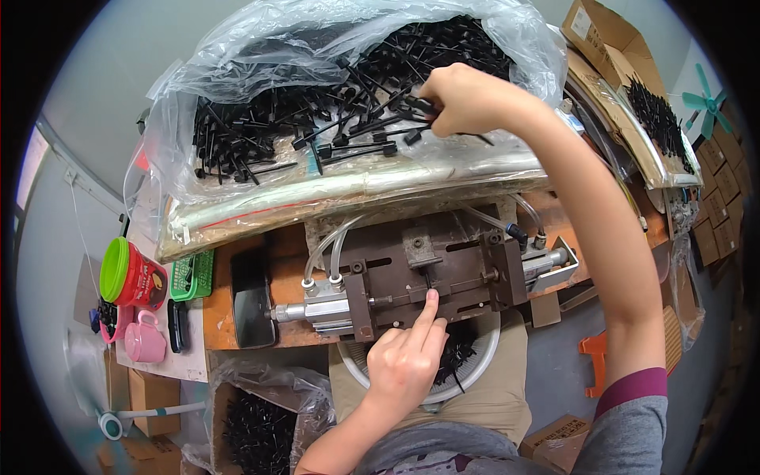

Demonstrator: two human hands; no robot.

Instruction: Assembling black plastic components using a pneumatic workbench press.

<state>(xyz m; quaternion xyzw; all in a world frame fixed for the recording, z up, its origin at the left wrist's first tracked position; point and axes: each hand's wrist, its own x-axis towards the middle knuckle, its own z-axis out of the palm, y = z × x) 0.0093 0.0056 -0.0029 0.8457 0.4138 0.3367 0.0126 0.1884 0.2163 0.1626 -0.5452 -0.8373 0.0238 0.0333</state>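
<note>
Black parts (252, 138): slim stems with blocky heads, heaped in a clear bag (261, 49) on the far side of the jig (469, 265). A dark stem (428, 280) shows at the middle of the jig.

Right hand (469, 99): beyond the jig, in the heap, fingers bent and pinching black parts; how many, cannot tell. One thin end sticks out below the palm.

Left hand (404, 360): at the near edge of the jig, index straight out, its tip touching at the stem; other fingers half bent. Thumb and palm hidden; cannot tell whether they hold anything.

Handling, as I judge it: light, probably plastic, stems springy and a bit slick, not fragile. Stems cross and likely snag, so best taken by the head, one drawn clear at a time.

Edges and room: the bag's rolled front edge makes a raised lip just beyond the jig, to be cleared on any carry. Hoses (336, 252) loop up at the jig's far left; a cylinder (327, 307) juts from its left end. Phone (253, 305) lies just left of that; farther left, a green basket (203, 277), red bucket (150, 273) and pink mug (145, 342). Near side of the jig drops off over a bowl (493, 355) at the lap, more dark pieces inside. The way from heap to jig looks open over the lip.
</note>
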